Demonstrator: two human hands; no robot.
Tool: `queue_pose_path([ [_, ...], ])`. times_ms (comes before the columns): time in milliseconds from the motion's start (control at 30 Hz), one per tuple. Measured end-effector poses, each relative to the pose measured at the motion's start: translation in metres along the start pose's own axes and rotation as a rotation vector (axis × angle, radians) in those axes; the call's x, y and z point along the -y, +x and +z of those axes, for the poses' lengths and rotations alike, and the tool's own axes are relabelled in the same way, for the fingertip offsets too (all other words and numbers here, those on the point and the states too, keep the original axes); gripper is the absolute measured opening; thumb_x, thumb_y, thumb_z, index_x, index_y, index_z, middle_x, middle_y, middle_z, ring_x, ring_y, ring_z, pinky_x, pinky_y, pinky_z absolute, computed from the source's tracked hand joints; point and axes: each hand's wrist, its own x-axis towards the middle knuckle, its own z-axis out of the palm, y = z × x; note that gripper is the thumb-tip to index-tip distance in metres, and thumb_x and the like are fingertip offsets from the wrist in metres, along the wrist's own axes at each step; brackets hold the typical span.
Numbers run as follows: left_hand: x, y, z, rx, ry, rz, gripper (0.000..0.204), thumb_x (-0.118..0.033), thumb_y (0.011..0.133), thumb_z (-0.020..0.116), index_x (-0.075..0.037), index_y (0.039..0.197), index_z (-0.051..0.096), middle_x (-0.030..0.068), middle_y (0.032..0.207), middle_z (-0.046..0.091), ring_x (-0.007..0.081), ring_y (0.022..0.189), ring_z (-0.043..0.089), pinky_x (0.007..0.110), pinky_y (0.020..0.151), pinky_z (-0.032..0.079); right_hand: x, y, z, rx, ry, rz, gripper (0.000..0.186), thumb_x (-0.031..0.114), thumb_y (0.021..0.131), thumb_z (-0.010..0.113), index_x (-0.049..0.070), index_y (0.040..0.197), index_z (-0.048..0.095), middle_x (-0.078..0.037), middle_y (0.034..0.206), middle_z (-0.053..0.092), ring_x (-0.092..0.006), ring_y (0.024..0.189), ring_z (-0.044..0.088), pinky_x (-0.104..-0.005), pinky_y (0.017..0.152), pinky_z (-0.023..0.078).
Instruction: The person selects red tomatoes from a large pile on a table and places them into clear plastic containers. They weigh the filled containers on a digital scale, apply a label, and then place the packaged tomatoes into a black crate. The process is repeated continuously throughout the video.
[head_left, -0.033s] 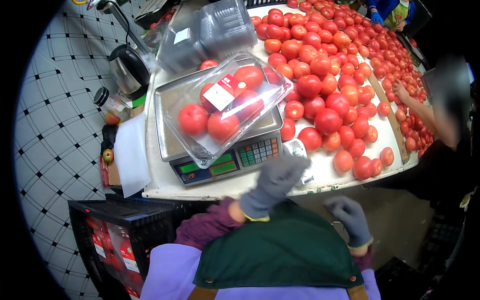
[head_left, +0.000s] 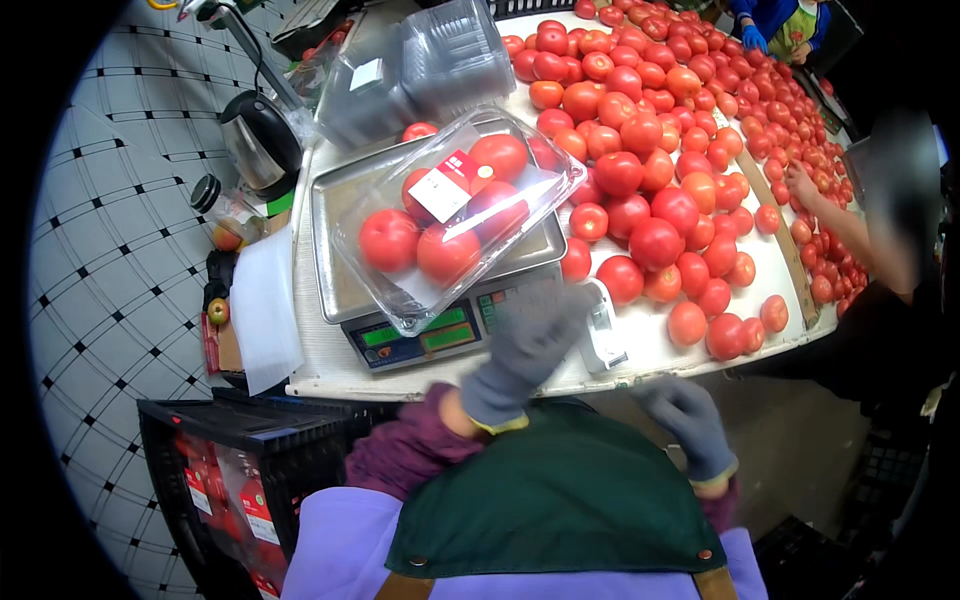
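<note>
My left hand (head_left: 532, 335), in a grey glove, passes low over the keypad side of a scale (head_left: 385, 345); motion smears its fingers. My right hand (head_left: 688, 422), gloved alike, hovers just off the table's front edge, fingers loosely bent and nothing visible in it. On the scale's metal pan (head_left: 330, 240) lies a clear plastic box (head_left: 400, 312) of several tomatoes, slightly askew, with a red and white label (head_left: 443, 190) on top. A small white device (head_left: 602, 335) stands right of the scale, beside my left hand.
Loose tomatoes (head_left: 655, 243) heap across the table's right and back. Stacked clear trays (head_left: 455, 55) stand behind the scale. A black crate (head_left: 240, 415) with packed boxes sits at lower left. A kettle (head_left: 258, 145) is left. Another person's arm (head_left: 840, 220) reaches in at right.
My left hand has shifted left and slightly up, off the white device and over the keypad. My right hand has moved a little left and up. The tomato box stays on the pan.
</note>
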Motion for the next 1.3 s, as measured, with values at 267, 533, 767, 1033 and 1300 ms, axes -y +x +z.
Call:
queue_pose_path([
  [267,0.038,0.058,-0.133,-0.169,1.359,-0.241,0.048,-0.039,0.08,0.065,-0.008,0.117,0.061,0.0216,0.128,0.052,0.0373,0.111,0.053,0.043,0.095,0.041,0.006,0.111,0.067,0.082,0.116,-0.054,0.024,0.02,0.087,0.064,-0.002,0.097,0.064,-0.003,0.088,0.063,-0.0076,0.078,0.054,-0.022,0.072,0.044],
  [533,0.008,-0.023,-0.145,0.226,1.252,-0.155,0.077,-0.042,0.072,0.072,-0.01,0.136,0.043,0.0183,0.142,0.038,0.0403,0.134,0.031,0.054,0.11,0.019,-0.01,0.126,0.064,0.113,0.088,-0.012,0.024,0.024,0.088,0.063,0.0,0.09,0.064,-0.001,0.076,0.058,-0.0062,0.071,0.051,-0.0225,0.064,0.042],
  [767,0.029,-0.001,-0.171,0.048,0.843,-0.035,0.076,-0.056,0.062,0.075,-0.008,0.118,0.059,0.0112,0.118,0.061,0.0296,0.115,0.057,0.05,0.113,0.015,0.012,0.163,0.079,0.167,0.017,-0.04,0.029,0.03,0.089,0.06,0.002,0.081,0.058,0.001,0.07,0.055,-0.0083,0.063,0.049,-0.0249,0.059,0.042],
  [1033,0.056,0.031,-0.21,-0.132,0.086,-0.364,0.074,-0.053,0.068,0.074,-0.006,0.122,0.058,0.0086,0.114,0.063,0.0201,0.109,0.058,0.041,0.107,0.029,0.06,0.267,0.148,0.12,0.07,-0.334,0.04,0.037,0.092,0.056,0.0,0.106,0.057,-0.007,0.085,0.062,-0.0127,0.074,0.057,-0.0277,0.068,0.046],
  [1300,0.064,-0.001,-0.17,-0.183,0.611,-0.174,0.085,-0.035,0.069,0.077,-0.015,0.141,0.038,0.0166,0.143,0.037,0.0365,0.137,0.027,0.044,0.112,0.025,0.043,0.32,0.077,0.25,0.254,-0.356,0.039,0.032,0.089,0.053,0.004,0.115,0.054,-0.009,0.099,0.056,-0.0224,0.088,0.055,-0.0339,0.08,0.045],
])
